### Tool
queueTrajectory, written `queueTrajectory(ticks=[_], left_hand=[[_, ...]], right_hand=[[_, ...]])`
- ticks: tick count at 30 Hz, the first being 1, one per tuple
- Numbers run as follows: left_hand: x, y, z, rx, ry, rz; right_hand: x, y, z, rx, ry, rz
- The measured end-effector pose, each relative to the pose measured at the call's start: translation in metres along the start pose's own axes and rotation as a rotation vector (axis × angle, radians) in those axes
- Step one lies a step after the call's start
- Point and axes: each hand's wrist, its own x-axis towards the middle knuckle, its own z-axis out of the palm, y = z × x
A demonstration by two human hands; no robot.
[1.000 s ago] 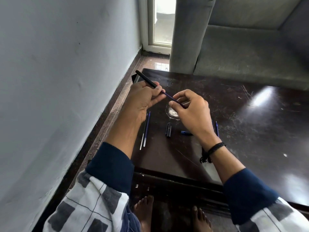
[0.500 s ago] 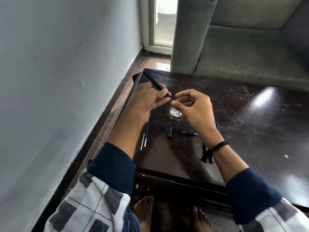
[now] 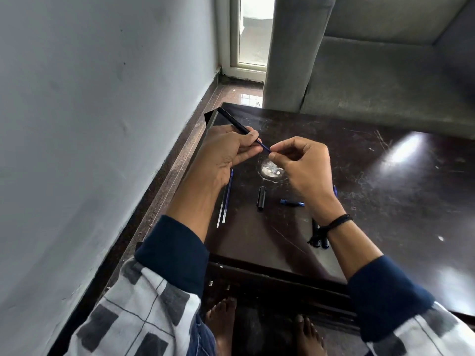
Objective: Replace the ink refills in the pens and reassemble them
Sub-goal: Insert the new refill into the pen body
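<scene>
— State of the hands?
— The left hand (image 3: 226, 152) grips the black pen barrel (image 3: 232, 122), which is raised above the tabletop (image 3: 385, 201) and angled toward its far left corner. The right hand (image 3: 300, 163) pinches the blue refill (image 3: 264, 145) that sticks out of the barrel's near end.
— Loose parts?
— On the tabletop, two refills (image 3: 226, 199) lie side by side by the left wrist. To their right is a black cap (image 3: 261, 197), then a small blue piece (image 3: 291, 202). The dark pen bodies (image 3: 318, 237) are partly hidden under the right wrist.
</scene>
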Motion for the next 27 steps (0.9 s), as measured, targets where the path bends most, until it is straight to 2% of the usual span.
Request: queueTrajectory(ticks=[9,15,20,24,27], left_hand=[[0.001,-0.003,0.002,0.027,0.021,-0.006],[0.000,-0.004,0.003,0.023,0.008,-0.011],[-0.001,-0.004,0.006,0.022,-0.006,-0.020],[0.001,-0.004,0.004,0.003,0.001,-0.016],[0.004,-0.005,0.003,-0.007,0.031,-0.006]], right_hand=[[-0.001,-0.003,-0.003,-0.065,-0.038,-0.014],[-0.002,-0.003,-0.001,-0.062,0.029,-0.004],[-0.002,-0.003,-0.003,-0.040,0.009,0.002],[0.001,-0.006,-0.011,0.035,-0.085,0.066],[0.007,-0.006,-0.020,0.070,-0.127,0.186]])
